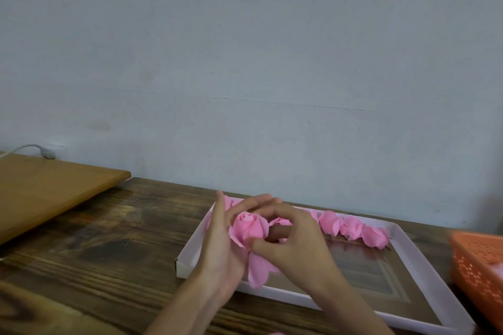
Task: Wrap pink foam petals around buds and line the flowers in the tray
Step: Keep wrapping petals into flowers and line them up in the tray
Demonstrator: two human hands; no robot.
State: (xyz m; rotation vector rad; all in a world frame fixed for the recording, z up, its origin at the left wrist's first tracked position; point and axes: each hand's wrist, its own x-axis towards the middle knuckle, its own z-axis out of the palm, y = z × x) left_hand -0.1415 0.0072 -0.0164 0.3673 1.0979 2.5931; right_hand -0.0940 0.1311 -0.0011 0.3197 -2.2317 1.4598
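Here, looking down, my left hand (220,242) cradles the half-wrapped pink foam rose (249,227) with nearly straight fingers, backing it so the layers cannot spring apart. My right hand (294,245) pinches its base, thumb pressing a loose pink foam petal (258,272) that hangs at six o'clock. The rose is above the white shallow cardboard tray (190,247), at its nine-o'clock end; finished pink flowers (353,228) line the twelve-o'clock rim.

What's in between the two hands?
A pink foam flower sits between the left hand and the right hand, seen in the head view.
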